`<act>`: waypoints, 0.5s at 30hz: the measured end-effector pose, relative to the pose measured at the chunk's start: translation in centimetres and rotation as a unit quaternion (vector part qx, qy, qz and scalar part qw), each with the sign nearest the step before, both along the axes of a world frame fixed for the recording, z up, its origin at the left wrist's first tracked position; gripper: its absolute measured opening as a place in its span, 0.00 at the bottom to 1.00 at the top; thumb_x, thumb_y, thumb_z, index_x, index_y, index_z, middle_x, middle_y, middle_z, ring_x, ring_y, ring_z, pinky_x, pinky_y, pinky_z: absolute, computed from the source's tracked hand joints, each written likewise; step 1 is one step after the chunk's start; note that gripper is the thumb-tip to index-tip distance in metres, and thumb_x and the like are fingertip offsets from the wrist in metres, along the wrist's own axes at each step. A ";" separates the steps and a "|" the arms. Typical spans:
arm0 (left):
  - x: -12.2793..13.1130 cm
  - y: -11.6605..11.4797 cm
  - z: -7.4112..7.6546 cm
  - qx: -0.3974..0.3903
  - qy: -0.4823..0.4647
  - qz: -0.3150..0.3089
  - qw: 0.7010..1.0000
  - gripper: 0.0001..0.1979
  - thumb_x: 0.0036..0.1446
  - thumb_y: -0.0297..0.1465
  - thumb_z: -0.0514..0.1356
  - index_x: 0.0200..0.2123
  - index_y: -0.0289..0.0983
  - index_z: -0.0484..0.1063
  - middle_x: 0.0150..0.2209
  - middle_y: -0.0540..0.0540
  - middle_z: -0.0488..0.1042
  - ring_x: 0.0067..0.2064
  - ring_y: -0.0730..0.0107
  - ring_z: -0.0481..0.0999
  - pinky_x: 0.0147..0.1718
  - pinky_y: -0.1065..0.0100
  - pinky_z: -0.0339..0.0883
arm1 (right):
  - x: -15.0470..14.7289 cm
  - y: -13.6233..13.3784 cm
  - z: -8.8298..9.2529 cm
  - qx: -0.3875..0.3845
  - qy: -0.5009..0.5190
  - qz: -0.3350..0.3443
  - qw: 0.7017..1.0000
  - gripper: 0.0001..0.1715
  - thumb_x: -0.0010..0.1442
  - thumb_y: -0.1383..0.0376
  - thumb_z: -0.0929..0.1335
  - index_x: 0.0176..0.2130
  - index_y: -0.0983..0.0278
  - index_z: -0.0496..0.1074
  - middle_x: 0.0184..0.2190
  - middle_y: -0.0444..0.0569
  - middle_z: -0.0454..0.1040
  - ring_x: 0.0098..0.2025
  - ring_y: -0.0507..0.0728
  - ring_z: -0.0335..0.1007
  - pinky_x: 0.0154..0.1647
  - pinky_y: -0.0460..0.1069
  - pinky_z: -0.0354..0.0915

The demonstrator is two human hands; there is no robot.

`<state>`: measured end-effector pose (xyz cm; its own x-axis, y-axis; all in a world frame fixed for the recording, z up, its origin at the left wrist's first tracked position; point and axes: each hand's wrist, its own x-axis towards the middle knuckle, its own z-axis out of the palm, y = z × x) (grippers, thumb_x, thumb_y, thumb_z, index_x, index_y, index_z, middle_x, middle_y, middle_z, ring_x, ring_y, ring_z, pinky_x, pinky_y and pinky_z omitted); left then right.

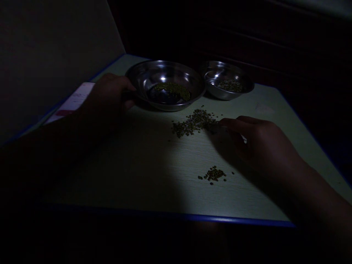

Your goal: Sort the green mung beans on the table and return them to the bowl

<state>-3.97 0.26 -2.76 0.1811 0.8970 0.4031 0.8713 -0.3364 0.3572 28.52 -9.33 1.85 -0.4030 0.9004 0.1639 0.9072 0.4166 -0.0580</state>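
Observation:
My left hand [114,91] grips the near-left rim of a wide steel bowl [167,107], which holds a layer of small green beans [176,90] like mung beans. Just in front of the bowl, a loose pile of beans [195,123] mixed with paler bits is spread on the table. At the right edge of this pile is my right hand [255,135], its thumb and forefinger drawn together. Whatever lies between those fingertips is too dark and small to make out. Closer to me sits a smaller heap of darker beans [214,173].
A second steel bowl [225,96] with greenish and pale grains stands at the back right. The pale table [137,176] has a blue edge. White and red paper or card [73,101] lies on the left, beside a wall. Light is very dim.

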 end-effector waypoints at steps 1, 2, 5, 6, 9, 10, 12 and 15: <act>-0.1 0.0 -0.1 0.001 0.006 0.003 1.000 0.15 0.45 0.34 0.55 0.37 0.35 0.68 0.43 0.40 0.68 0.49 0.53 0.69 0.53 0.46 0.64 | 0.0 -0.1 0.1 -0.003 -0.001 0.000 1.000 0.23 0.59 0.70 0.61 0.52 0.64 0.73 0.38 0.54 0.78 0.34 0.57 0.75 0.34 0.50 0.66; -0.1 0.1 -0.1 0.001 0.011 0.006 1.000 0.13 0.45 0.35 0.55 0.35 0.35 0.68 0.41 0.41 0.68 0.49 0.52 0.69 0.53 0.46 0.64 | 0.0 -0.2 0.1 -0.002 -0.002 0.000 1.000 0.22 0.60 0.70 0.62 0.52 0.63 0.74 0.38 0.53 0.78 0.33 0.57 0.74 0.34 0.50 0.66; -0.2 0.1 -0.1 -0.004 0.003 0.011 1.000 0.12 0.44 0.38 0.55 0.31 0.37 0.67 0.37 0.44 0.68 0.49 0.52 0.68 0.54 0.46 0.63 | 0.0 -0.6 0.3 0.000 -0.005 0.000 1.000 0.20 0.60 0.68 0.63 0.50 0.61 0.75 0.36 0.51 0.78 0.30 0.56 0.73 0.31 0.49 0.65; -0.2 0.1 0.0 -0.006 -0.001 0.011 1.000 0.13 0.43 0.39 0.54 0.31 0.37 0.67 0.37 0.44 0.67 0.49 0.53 0.69 0.54 0.46 0.63 | 0.0 -0.7 0.3 0.001 -0.005 0.002 1.000 0.20 0.60 0.68 0.63 0.50 0.60 0.75 0.36 0.51 0.77 0.30 0.55 0.73 0.30 0.49 0.65; -0.1 0.1 0.0 0.004 0.016 0.014 1.000 0.16 0.44 0.41 0.53 0.33 0.36 0.67 0.38 0.44 0.67 0.47 0.54 0.70 0.53 0.45 0.64 | 0.0 -0.9 0.4 0.001 -0.011 0.017 1.000 0.20 0.60 0.68 0.63 0.50 0.60 0.75 0.36 0.51 0.77 0.32 0.56 0.74 0.32 0.49 0.65; -0.2 0.1 0.0 0.011 0.026 0.016 0.999 0.17 0.45 0.41 0.53 0.35 0.36 0.68 0.39 0.44 0.67 0.48 0.53 0.70 0.53 0.45 0.64 | 0.0 -1.0 0.4 0.003 -0.013 0.022 1.000 0.19 0.60 0.69 0.63 0.49 0.60 0.75 0.37 0.51 0.78 0.33 0.56 0.74 0.32 0.49 0.65; -0.2 0.1 0.0 0.017 0.037 0.013 0.999 0.17 0.45 0.41 0.53 0.35 0.36 0.68 0.40 0.44 0.67 0.48 0.53 0.70 0.51 0.46 0.65 | 0.1 -1.1 0.4 0.005 -0.019 0.031 0.999 0.18 0.60 0.69 0.63 0.48 0.61 0.75 0.37 0.51 0.78 0.33 0.56 0.74 0.32 0.49 0.66; -0.4 0.2 0.0 0.000 0.013 -0.001 1.000 0.15 0.44 0.38 0.54 0.35 0.36 0.69 0.40 0.44 0.69 0.48 0.54 0.70 0.52 0.48 0.65 | 0.1 -1.3 0.6 0.010 -0.033 0.048 0.998 0.18 0.60 0.69 0.63 0.48 0.61 0.75 0.36 0.51 0.78 0.32 0.56 0.74 0.31 0.50 0.65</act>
<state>-4.32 0.46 -2.78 0.1923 0.8968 0.3984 0.8798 -0.3374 0.3348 28.65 -10.60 2.42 -0.4975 0.8542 0.1514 0.8648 0.5021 0.0088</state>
